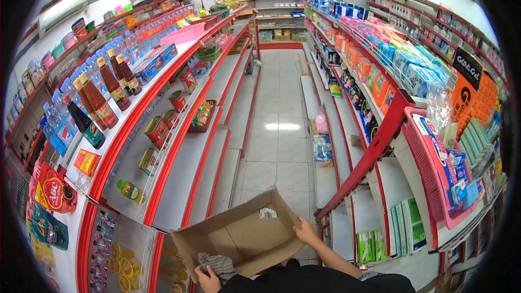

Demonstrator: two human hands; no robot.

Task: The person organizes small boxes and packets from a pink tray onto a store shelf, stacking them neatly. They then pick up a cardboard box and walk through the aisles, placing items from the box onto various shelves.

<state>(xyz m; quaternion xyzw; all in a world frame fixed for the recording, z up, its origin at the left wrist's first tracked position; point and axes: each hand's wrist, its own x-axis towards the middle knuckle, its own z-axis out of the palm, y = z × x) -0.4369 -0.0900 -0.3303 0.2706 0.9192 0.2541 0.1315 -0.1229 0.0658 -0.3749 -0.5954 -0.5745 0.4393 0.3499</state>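
Note:
A shallow, open-topped cardboard box (pixel 240 232) is held low in front of my body, tilted, above the tiled aisle. My left hand (pixel 208 280) grips its near left edge together with a crumpled grey striped cloth (pixel 217 266), which hangs over into the box. At the far right side, my right hand (pixel 306 231) has its fingers over the box's rim. Small torn white paper pieces (pixel 268 213) lie inside, towards the far right corner. Otherwise the visible inside shows bare cardboard.
Red-edged shelves line both sides of the tiled aisle (pixel 266 142). Sauce bottles (pixel 93 103) stand on the left top shelf; cans (pixel 156 130) and a green-capped bottle (pixel 131 191) sit below. A pink basket (pixel 433 175) of boxed goods juts out at right, beside a red post (pixel 366 152).

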